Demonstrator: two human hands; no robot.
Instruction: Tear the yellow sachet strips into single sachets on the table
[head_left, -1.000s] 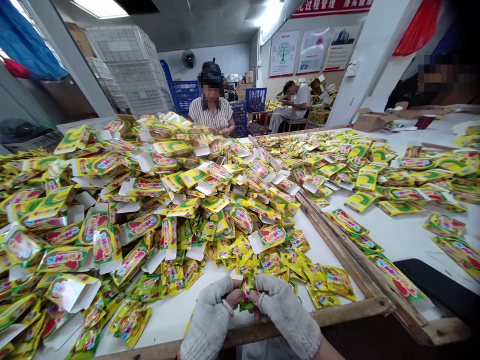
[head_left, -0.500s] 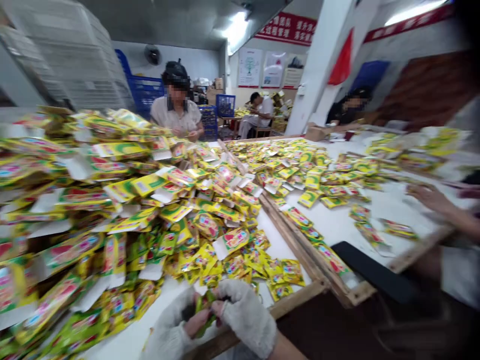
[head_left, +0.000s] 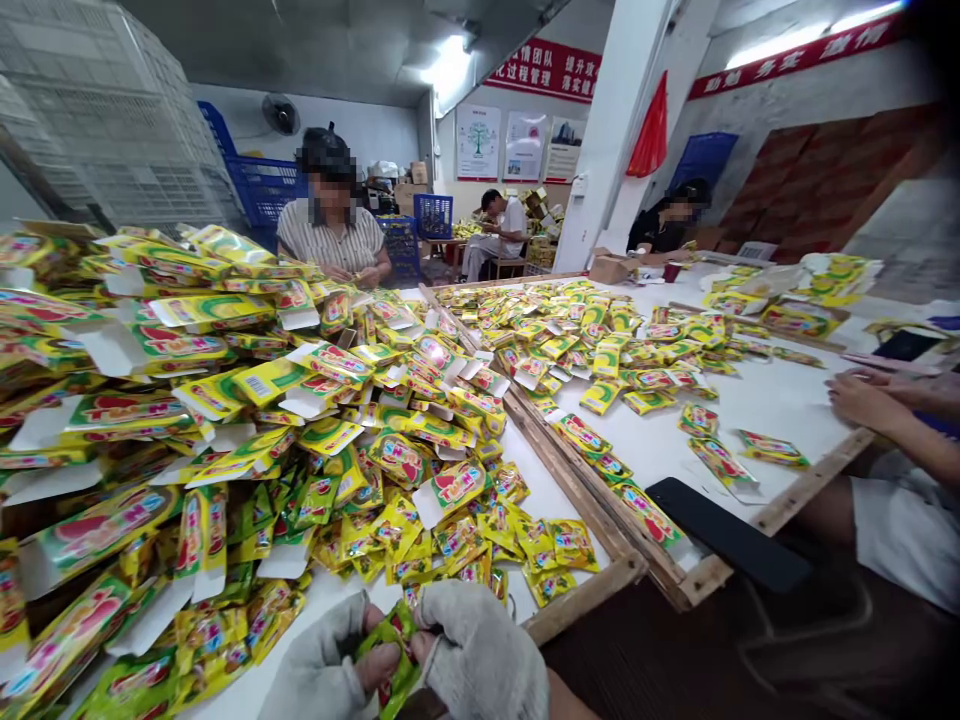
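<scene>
Both my hands wear pale fingerless gloves and meet at the table's front edge. Between the thumb and fingers of my left hand (head_left: 330, 655) is a small green candy packet (head_left: 396, 650). My right hand (head_left: 476, 645) pinches the same packet from its other side, fingers curled. Just beyond lie several small yellow packets (head_left: 551, 545), loose on the white tabletop. A tall heap of yellow printed cartons (head_left: 180, 360), many with white flaps sticking out, fills the left side. More green packets (head_left: 139, 685) lie at its foot.
A wooden rail (head_left: 570, 480) divides my table from the neighbouring one, where more cartons (head_left: 600, 360) are spread. A black phone-like slab (head_left: 724, 530) overhangs that table's edge. At right are a co-worker's hands (head_left: 870, 400); another person (head_left: 330, 225) sits across, near stacked crates (head_left: 112, 110).
The view has shifted slightly, moving the scene left. The green packet shows more plainly between my hands. The co-worker's hands at right have drawn together.
</scene>
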